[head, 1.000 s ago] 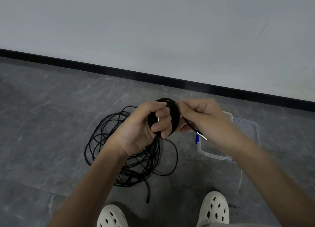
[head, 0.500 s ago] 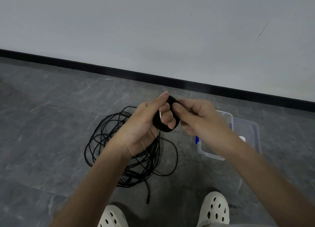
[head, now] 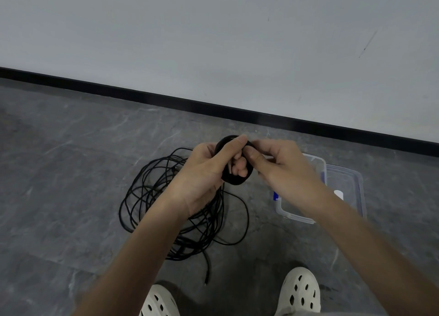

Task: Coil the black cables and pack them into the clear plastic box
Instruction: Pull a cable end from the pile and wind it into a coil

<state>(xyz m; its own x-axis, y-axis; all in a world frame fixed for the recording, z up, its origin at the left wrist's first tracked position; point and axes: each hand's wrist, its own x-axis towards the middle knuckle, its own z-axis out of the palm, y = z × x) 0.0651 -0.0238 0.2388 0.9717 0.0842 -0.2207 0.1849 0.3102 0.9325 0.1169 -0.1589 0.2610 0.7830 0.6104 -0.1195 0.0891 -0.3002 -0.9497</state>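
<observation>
A small tight coil of black cable (head: 237, 180) is held up in front of me. My left hand (head: 204, 173) grips it, fingers through the ring and thumb over its top. My right hand (head: 280, 166) pinches the coil's right side between thumb and fingers. A metal plug tip shows inside the ring by my left fingers. Below on the floor lies a loose tangle of black cables (head: 152, 197), partly hidden by my left forearm. The clear plastic box (head: 344, 187) sits on the floor to the right, partly behind my right wrist.
Grey stone-look floor (head: 59, 173) meets a white wall (head: 213, 42) with a black skirting strip (head: 142, 95). My two white perforated clogs (head: 300, 292) show at the bottom edge. A blue clip (head: 275, 195) is on the box's left side.
The loose cable end with its metal plug, held out by my right hand a second ago, is now wound in. My right hand has closed in against the coil.
</observation>
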